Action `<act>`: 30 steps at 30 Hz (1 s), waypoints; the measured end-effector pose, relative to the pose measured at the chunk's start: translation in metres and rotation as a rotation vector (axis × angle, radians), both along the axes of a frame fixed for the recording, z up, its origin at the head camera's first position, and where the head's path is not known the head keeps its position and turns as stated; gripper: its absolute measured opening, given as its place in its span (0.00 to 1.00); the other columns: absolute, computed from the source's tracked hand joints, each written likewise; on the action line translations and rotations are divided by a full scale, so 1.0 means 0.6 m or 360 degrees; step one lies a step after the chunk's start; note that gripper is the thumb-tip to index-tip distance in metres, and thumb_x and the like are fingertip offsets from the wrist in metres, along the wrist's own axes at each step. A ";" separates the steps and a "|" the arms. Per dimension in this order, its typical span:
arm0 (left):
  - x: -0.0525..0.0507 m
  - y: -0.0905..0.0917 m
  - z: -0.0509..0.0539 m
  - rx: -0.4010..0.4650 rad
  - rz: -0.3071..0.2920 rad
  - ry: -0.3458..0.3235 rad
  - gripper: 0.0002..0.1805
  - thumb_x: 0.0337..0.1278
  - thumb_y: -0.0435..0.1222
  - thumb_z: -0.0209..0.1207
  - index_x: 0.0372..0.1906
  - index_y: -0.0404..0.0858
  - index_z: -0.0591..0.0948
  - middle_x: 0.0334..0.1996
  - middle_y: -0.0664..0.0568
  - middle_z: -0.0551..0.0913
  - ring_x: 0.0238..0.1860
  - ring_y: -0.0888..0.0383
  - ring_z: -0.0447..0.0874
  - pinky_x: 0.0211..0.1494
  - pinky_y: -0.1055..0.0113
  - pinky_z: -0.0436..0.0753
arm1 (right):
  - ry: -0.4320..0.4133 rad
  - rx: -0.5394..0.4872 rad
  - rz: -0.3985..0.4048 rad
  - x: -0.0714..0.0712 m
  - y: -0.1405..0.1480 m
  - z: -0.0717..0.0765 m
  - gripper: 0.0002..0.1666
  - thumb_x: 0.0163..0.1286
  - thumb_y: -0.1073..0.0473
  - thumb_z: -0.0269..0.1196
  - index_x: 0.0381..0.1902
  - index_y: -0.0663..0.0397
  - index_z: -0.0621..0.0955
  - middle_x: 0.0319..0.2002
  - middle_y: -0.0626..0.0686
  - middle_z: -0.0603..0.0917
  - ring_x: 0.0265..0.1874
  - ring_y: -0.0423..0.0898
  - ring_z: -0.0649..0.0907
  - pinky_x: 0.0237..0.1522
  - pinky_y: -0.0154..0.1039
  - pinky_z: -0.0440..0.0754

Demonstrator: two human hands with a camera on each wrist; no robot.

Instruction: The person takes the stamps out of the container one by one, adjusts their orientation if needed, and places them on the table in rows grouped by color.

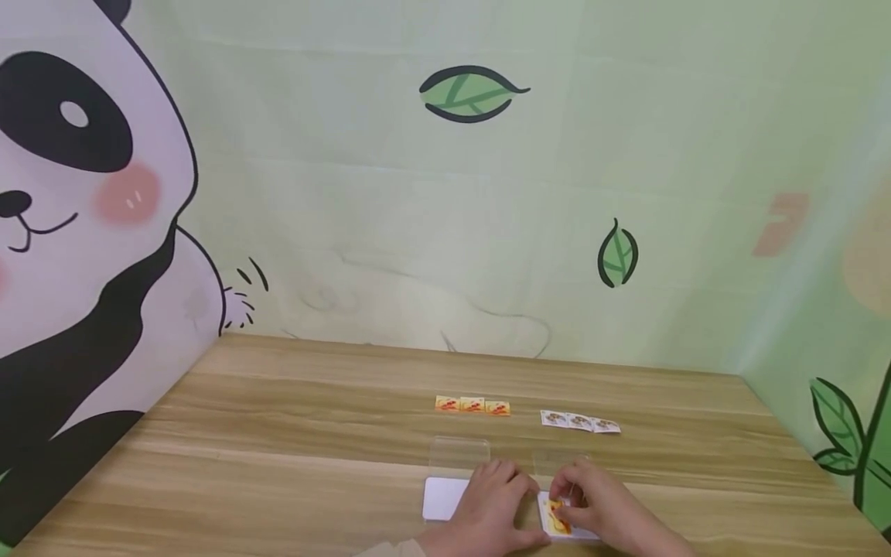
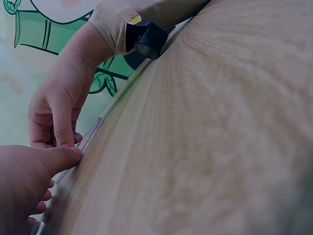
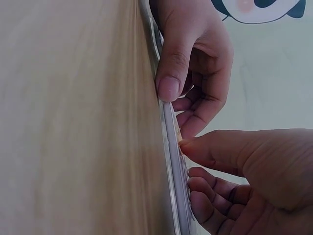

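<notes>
The left hand [image 1: 490, 503] is bracing the left end of the right-hand white box [image 1: 544, 512], gripping it between thumb and index finger at lower center-right of the frame. The right hand [image 1: 605, 499] is pinching an orange sticker [image 1: 558, 526], which is lying against the left part of that box's top face. Whether its lower side is already adhering cannot be told.

The step in hand appears to be positioning the sticker on the box. The next move is likely calling for squaring the sticker, pressing it flat and then releasing the pinch, with the left hand bracing the box against sliding.

A second white box [image 1: 440, 499] is lying at lower center, partly behind the left hand, with a clear cover [image 1: 459, 455] just above it in the frame. Farther up the surface [image 1: 292, 449], three orange stickers [image 1: 472, 404] and a grey-white strip [image 1: 580, 422] are lying side by side, apart.
</notes>
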State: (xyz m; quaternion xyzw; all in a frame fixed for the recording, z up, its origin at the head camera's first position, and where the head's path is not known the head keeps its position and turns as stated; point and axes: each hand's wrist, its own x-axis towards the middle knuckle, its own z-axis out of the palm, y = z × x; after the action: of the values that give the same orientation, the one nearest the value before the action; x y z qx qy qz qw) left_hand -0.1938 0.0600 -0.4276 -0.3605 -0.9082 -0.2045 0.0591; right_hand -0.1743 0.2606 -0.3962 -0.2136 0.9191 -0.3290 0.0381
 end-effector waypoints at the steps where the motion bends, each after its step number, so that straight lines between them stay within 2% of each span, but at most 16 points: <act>1: 0.000 0.000 0.000 -0.0001 0.0000 0.0003 0.27 0.46 0.59 0.66 0.47 0.49 0.80 0.42 0.61 0.75 0.46 0.64 0.69 0.54 0.67 0.71 | 0.0009 -0.0002 -0.0007 0.001 0.000 0.000 0.07 0.58 0.62 0.67 0.32 0.51 0.78 0.31 0.47 0.74 0.28 0.31 0.70 0.29 0.28 0.72; 13: 0.002 0.001 -0.002 0.0004 0.0006 0.0069 0.26 0.45 0.59 0.66 0.46 0.48 0.81 0.41 0.61 0.75 0.47 0.63 0.70 0.55 0.67 0.71 | 0.0098 0.0024 -0.0028 0.003 -0.005 0.001 0.09 0.58 0.64 0.66 0.30 0.50 0.75 0.30 0.45 0.74 0.28 0.31 0.70 0.28 0.28 0.71; 24: 0.004 -0.001 0.000 -0.0013 0.0007 0.0069 0.26 0.45 0.60 0.66 0.47 0.49 0.81 0.41 0.61 0.75 0.47 0.63 0.70 0.54 0.67 0.71 | 0.0162 0.0015 -0.0017 -0.001 -0.009 0.000 0.09 0.58 0.67 0.64 0.28 0.50 0.75 0.26 0.41 0.73 0.26 0.28 0.69 0.27 0.28 0.71; 30: 0.003 -0.002 0.000 -0.0013 0.0004 0.0051 0.26 0.45 0.60 0.66 0.46 0.49 0.81 0.42 0.61 0.74 0.47 0.64 0.69 0.52 0.68 0.70 | 0.0119 -0.0001 -0.0014 -0.001 -0.008 0.004 0.05 0.60 0.66 0.63 0.31 0.51 0.78 0.28 0.41 0.76 0.27 0.28 0.71 0.30 0.28 0.73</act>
State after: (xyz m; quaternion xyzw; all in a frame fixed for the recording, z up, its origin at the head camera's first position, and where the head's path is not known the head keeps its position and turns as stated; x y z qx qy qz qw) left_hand -0.1919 0.0590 -0.4276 -0.3628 -0.9084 -0.1948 0.0724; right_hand -0.1752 0.2556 -0.3940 -0.2217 0.9207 -0.3212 0.0022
